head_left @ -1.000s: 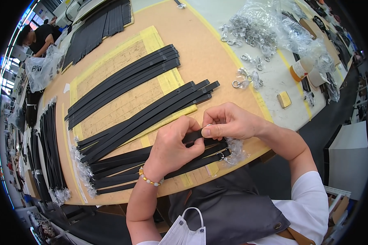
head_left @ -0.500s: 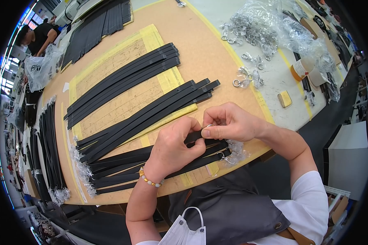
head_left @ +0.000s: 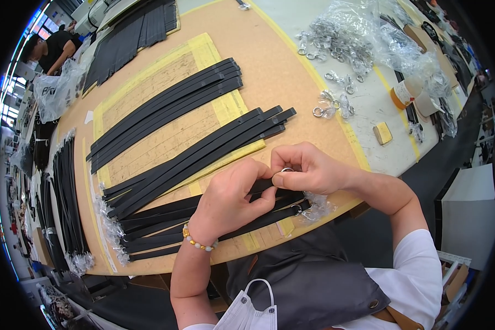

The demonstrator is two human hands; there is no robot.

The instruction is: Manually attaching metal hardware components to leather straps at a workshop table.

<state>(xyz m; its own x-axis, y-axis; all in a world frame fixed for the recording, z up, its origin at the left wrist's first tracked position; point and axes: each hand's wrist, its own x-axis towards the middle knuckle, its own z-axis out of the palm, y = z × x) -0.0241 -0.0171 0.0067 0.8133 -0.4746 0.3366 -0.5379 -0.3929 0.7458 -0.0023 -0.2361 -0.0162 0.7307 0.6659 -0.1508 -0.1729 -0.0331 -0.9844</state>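
My left hand (head_left: 231,195) pinches the end of a black strap (head_left: 264,185) between thumb and fingers. Close against it, my right hand (head_left: 308,168) is closed on a small metal ring (head_left: 286,170) at the strap's tip; the fingers hide most of the ring. Under my hands lie several black straps (head_left: 165,212) with plastic-wrapped metal ends. One finished end, a metal clasp (head_left: 297,209) in clear wrap, shows below my right hand. Beyond them rests a fanned bundle of plain black straps (head_left: 214,148), and farther off a second bundle (head_left: 165,113).
Wrapped metal clasps (head_left: 341,47) are heaped at the far right, with a few loose ones (head_left: 333,104) nearer. A yellow-topped block (head_left: 383,133) and an orange-labelled container (head_left: 404,93) stand right. More straps (head_left: 69,198) lie left. A co-worker (head_left: 55,52) bends at the far left.
Both hands have shifted very slightly, the left wrist a little to the left. The grip on strap and ring stays the same.
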